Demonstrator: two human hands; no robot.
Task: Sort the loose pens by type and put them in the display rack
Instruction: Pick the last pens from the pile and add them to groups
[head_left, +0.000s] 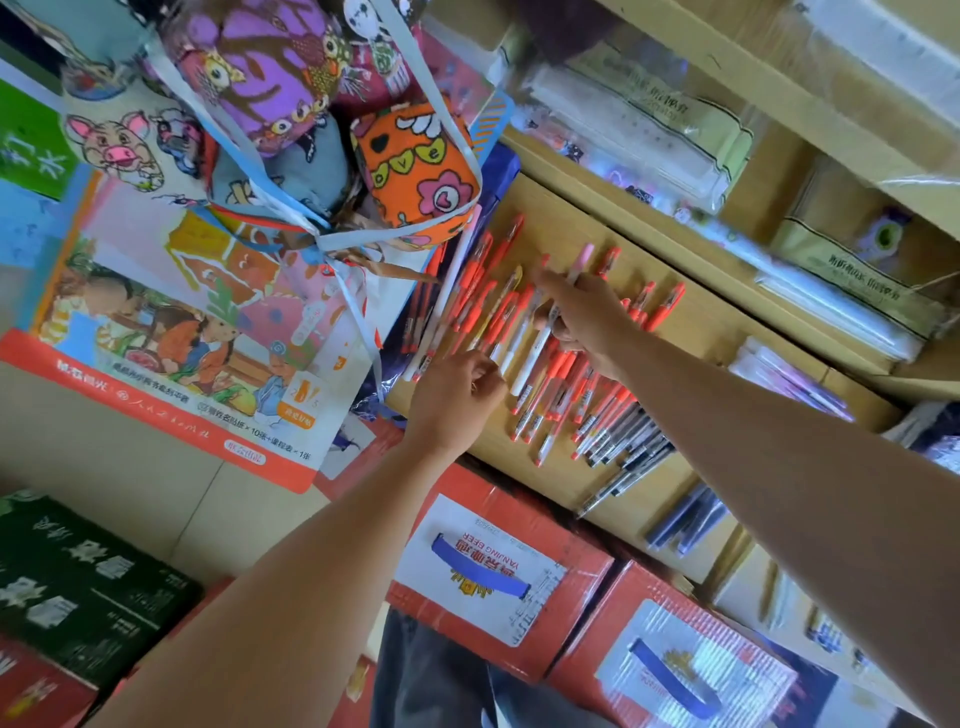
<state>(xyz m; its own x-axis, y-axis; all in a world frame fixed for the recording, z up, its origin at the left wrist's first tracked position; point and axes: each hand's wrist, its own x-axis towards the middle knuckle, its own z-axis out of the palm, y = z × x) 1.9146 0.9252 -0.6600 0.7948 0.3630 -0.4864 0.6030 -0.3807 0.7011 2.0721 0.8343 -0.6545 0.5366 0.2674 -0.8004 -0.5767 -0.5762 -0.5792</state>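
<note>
Right hand (582, 317) grips a white plastic pen with a pink cap (583, 260); the barrel's middle is hidden inside the fingers. It also covers several orange-capped pens (475, 291) on the pale wooden shelf board (711, 338). Left hand (457, 395), at the board's left edge — fingertips curled under, contents not resolvable. Clear plastic packets (649, 119) above the board: blurred, print unreadable.

Pens lay in groups on a tan shelf (691, 332).
Red pens (550, 374) lay under the fingers (488, 371); black pens (623, 447) lay behind the right fingers, with blue pens (685, 519) farther back.
</note>
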